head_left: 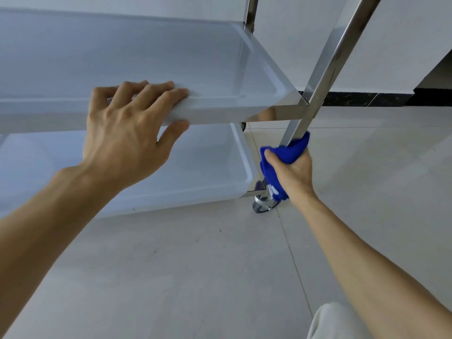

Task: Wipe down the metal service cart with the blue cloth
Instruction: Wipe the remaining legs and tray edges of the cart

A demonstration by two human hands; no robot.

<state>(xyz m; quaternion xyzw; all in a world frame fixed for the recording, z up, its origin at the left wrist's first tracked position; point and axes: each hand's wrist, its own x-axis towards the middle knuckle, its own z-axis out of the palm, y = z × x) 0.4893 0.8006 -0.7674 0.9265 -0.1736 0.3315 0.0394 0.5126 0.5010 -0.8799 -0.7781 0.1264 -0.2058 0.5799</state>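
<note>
The metal service cart fills the upper left, with a middle shelf (220,69) and a bottom shelf (195,162), both shiny and pale. Its near right upright post (327,69) runs down from the top right to a caster wheel (263,204). My left hand (127,133) grips the front rim of the middle shelf, fingers on top and thumb underneath. My right hand (293,172) is closed on the blue cloth (286,152), which is wrapped around the lower part of the post between the two shelves. Part of the cloth hangs below my palm.
Pale floor tiles (195,277) spread in front of the cart. A white wall with a dark skirting strip (367,99) stands behind the post. My knee in light trousers (337,321) shows at the bottom right. A second rear post (250,13) rises at the top.
</note>
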